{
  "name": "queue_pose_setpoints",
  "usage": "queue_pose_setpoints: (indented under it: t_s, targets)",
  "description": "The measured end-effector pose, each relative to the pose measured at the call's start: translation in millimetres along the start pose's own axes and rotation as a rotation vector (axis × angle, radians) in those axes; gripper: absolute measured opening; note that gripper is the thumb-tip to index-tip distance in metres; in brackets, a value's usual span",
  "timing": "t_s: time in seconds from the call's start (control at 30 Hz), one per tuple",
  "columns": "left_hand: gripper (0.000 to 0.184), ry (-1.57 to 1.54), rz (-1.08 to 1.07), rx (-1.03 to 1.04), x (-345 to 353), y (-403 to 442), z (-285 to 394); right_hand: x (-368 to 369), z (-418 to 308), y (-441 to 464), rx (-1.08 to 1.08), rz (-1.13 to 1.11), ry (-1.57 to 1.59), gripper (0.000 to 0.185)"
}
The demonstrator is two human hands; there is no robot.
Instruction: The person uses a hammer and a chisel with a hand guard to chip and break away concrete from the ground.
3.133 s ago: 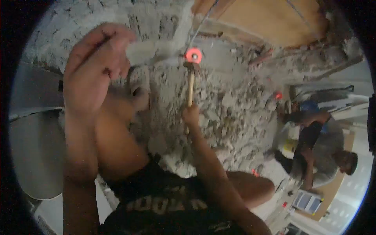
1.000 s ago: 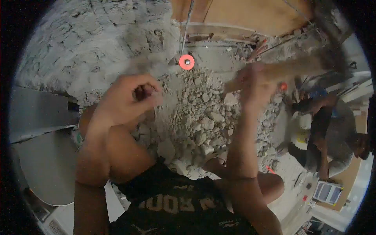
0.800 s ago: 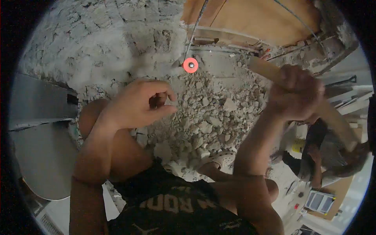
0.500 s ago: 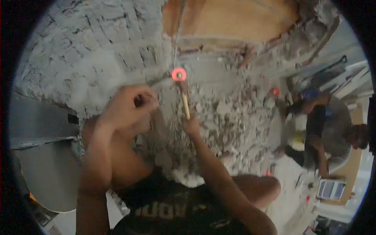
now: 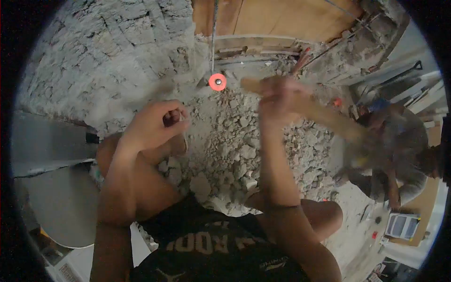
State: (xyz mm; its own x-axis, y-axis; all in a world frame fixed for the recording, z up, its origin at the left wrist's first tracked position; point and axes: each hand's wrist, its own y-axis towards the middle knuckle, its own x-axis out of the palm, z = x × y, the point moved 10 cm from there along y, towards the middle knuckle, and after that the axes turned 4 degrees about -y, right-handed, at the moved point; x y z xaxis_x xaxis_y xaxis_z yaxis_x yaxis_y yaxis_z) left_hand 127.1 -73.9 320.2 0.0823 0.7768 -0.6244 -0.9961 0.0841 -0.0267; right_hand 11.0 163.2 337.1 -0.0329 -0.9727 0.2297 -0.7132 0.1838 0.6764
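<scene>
My right hand point(image 5: 282, 101) is raised and wrapped round the wooden handle of a hammer point(image 5: 324, 115). The handle's butt juts out left of the fist, while the head end is smeared by motion at the right. To the left, my left hand point(image 5: 157, 124) is curled, with a hollow between thumb and fingers; whether it holds anything I cannot make out. Ahead of that hand and apart from it is a pink-red disc point(image 5: 217, 82) with a metal centre, like a chisel's guard seen end-on. Any shaft below it is hidden.
Broken rubble point(image 5: 235, 150) covers the floor between my legs. A rough, chipped wall point(image 5: 103, 61) rises at the left, and a wooden panel point(image 5: 282, 23) at the top. Another person point(image 5: 404, 155) crouches at the right, beyond the hammer. A grey panel point(image 5: 51, 145) stands left.
My right hand has swung the hammer up and right, away from the pink-red disc where its head was. My left hand keeps nearly the same place and curl.
</scene>
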Motion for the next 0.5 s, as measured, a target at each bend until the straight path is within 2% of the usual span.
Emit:
queue_pose_setpoints:
  t_s: [0.07,0.1,0.17,0.23,0.27,0.33,0.4,0.47,0.5]
  targets:
    - [0.019,-0.026,0.009,-0.026,8.1,3.9,1.1,-16.9,118.9,-114.3,0.106,-0.058,-0.781,0.027]
    - [0.019,-0.015,0.001,-0.032,17.2,3.4,-1.8,-25.7,191.8,-186.4,0.660,-0.533,-0.860,0.035]
    - [0.019,-0.075,-0.008,0.048,21.1,18.1,-3.6,-41.6,242.2,-246.7,0.843,-0.675,-0.836,0.039]
    - [0.019,-0.021,-0.005,-0.016,18.8,25.9,-14.6,-55.7,261.9,-304.3,0.989,-0.823,-0.923,0.039]
    - [0.019,0.007,-0.045,-0.088,28.5,17.7,-23.3,-56.5,246.2,-326.0,1.026,-0.840,-0.905,0.039]
    - [0.019,0.011,-0.056,-0.130,29.8,15.4,-29.9,-54.3,240.7,-329.2,1.169,-0.633,-0.677,0.039]
    - [0.020,0.095,-0.108,-0.142,39.1,12.5,-45.4,-78.1,270.0,-370.4,1.245,-0.548,-0.682,0.039]
    - [0.020,0.119,-0.169,-0.172,50.6,12.9,-58.5,-84.6,269.9,-367.6,1.156,-0.597,-0.659,0.035]
    - [0.020,0.131,-0.190,-0.189,54.1,18.1,-63.1,-87.0,273.3,-370.7,1.221,-0.789,-0.842,0.031]
